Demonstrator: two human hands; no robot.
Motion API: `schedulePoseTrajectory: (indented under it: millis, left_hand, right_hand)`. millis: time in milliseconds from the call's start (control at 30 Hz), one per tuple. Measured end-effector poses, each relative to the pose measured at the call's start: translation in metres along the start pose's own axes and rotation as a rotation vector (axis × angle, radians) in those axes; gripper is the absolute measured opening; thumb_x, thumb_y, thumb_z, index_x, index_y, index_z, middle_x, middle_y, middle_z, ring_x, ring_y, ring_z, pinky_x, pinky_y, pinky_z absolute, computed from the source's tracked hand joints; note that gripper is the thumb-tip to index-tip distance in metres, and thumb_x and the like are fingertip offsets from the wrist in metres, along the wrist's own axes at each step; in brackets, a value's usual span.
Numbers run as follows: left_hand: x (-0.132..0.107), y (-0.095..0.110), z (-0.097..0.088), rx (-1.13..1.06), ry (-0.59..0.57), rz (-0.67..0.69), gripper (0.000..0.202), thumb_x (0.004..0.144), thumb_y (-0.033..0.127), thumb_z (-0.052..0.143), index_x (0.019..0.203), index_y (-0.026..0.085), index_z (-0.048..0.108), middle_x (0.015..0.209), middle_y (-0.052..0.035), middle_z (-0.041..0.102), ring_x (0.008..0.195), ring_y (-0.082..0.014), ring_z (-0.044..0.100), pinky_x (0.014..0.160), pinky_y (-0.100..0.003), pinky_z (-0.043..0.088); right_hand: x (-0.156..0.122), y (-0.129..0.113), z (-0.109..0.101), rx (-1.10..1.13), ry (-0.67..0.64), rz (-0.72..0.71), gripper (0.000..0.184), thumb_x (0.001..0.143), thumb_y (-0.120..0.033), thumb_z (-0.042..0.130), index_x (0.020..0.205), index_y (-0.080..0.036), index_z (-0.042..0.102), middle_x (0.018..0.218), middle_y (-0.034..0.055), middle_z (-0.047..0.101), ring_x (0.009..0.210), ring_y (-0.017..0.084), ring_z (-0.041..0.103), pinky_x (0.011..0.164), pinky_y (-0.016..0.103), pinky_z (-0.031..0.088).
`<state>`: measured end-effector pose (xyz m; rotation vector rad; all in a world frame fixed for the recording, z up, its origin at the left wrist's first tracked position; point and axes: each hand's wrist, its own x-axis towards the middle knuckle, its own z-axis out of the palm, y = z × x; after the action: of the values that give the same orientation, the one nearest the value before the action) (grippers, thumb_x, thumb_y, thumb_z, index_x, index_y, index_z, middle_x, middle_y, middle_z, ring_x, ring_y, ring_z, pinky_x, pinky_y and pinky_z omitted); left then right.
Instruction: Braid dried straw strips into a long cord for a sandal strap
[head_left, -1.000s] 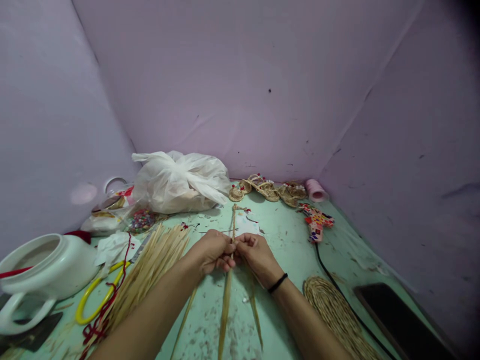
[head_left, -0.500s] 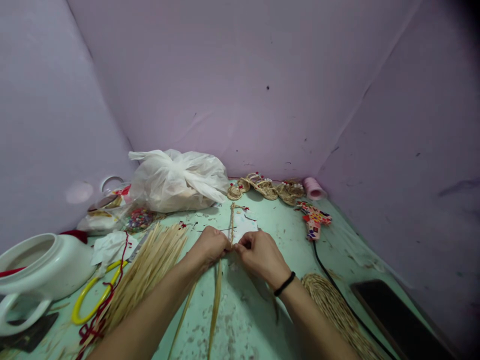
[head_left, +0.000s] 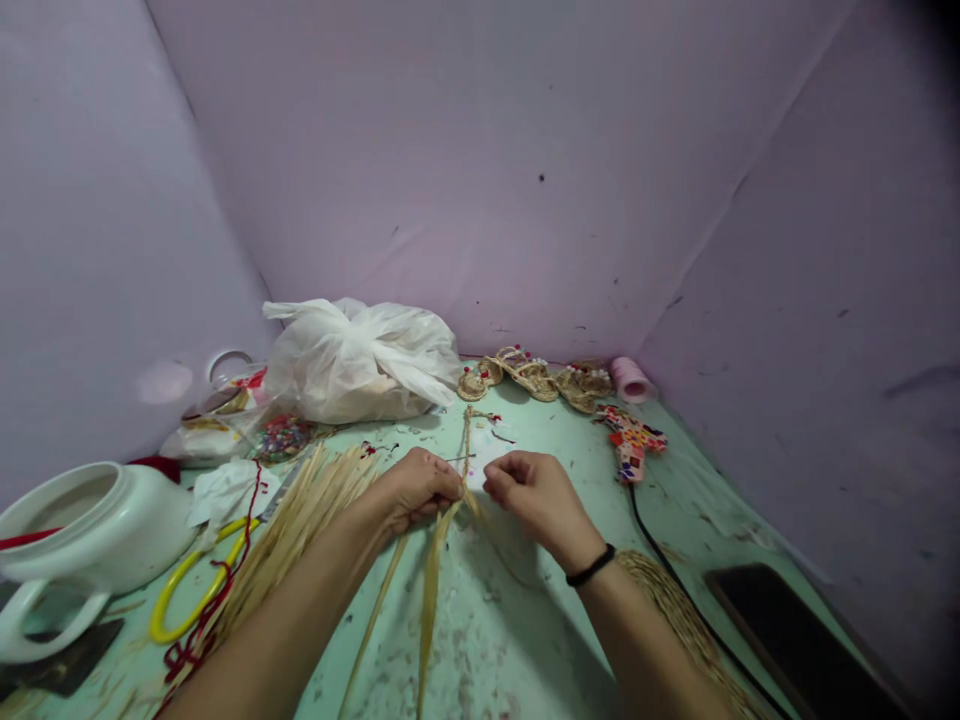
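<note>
My left hand (head_left: 416, 488) is closed in a pinch on the near end of a thin braided straw cord (head_left: 466, 440) that runs away from me across the green table (head_left: 555, 450). Loose flat straw strips (head_left: 431, 590) hang from that pinch towards me. My right hand (head_left: 534, 490), with a black band at the wrist, is curled just right of the cord and pinches a thin straw strand that trails under it. The two hands are a little apart.
A bundle of straw strips (head_left: 300, 525) lies left of my hands, with a yellow ring (head_left: 184, 590) and red thread. A white jug (head_left: 82, 535), white plastic bag (head_left: 360, 360), small straw sandals (head_left: 532, 378), pink spool (head_left: 631, 380), glue gun (head_left: 630, 445), woven mat (head_left: 675, 610) surround them.
My right hand has drawn away to the right from the left hand, pulling a strand aside. The left hand keeps its pinch on the cord.
</note>
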<state>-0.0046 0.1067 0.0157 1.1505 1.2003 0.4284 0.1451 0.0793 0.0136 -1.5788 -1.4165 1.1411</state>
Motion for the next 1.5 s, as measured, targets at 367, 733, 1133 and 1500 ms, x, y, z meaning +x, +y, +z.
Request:
schedulePoseTrajectory:
  millis: [367, 733, 1133, 1500]
  left_hand:
    - [-0.004, 0.004, 0.003, 0.18, 0.009, 0.032, 0.007, 0.051, 0.017, 0.05, 0.045, 0.013, 0.05, 0.035, 0.0042, 0.039, 0.031, -0.0039, 0.024, 0.036, -0.021, 0.013]
    - [-0.038, 0.015, 0.039, 0.985, 0.354, 0.086, 0.016, 0.058, 0.016, 0.051, 0.064, 0.014, 0.065, 0.064, -0.0102, 0.061, 0.063, -0.0185, 0.056, 0.051, -0.023, 0.033]
    - [-0.015, 0.015, 0.018, 0.114, 0.063, -0.125, 0.015, 0.066, 0.019, 0.044, 0.061, 0.01, 0.056, 0.039, 0.0004, 0.047, 0.034, -0.0092, 0.043, 0.036, -0.019, 0.03]
    - [-0.007, 0.006, 0.022, 0.199, 0.198, -0.081, 0.014, 0.05, 0.01, 0.044, 0.037, 0.015, 0.04, 0.026, 0.0058, 0.028, 0.023, -0.0049, 0.021, 0.029, -0.02, 0.011]
  right_hand:
    - [0.009, 0.021, 0.023, 0.134, -0.116, 0.06, 0.014, 0.059, -0.017, 0.049, 0.046, -0.016, 0.044, 0.035, -0.0081, 0.032, 0.034, 0.003, 0.022, 0.037, 0.02, 0.013]
    - [-0.001, 0.012, 0.025, 0.408, -0.076, 0.216, 0.002, 0.053, -0.015, 0.049, 0.052, -0.014, 0.05, 0.037, -0.0067, 0.039, 0.035, 0.003, 0.026, 0.037, 0.02, 0.015]
    - [0.0, 0.012, 0.013, 0.524, -0.284, 0.164, 0.012, 0.056, -0.022, 0.06, 0.054, -0.013, 0.051, 0.045, -0.0021, 0.05, 0.04, 0.005, 0.04, 0.042, 0.019, 0.025]
    - [0.009, 0.025, 0.011, -0.187, -0.132, -0.066, 0.008, 0.057, -0.019, 0.05, 0.056, -0.014, 0.056, 0.051, 0.0001, 0.053, 0.048, 0.009, 0.042, 0.046, 0.02, 0.031]
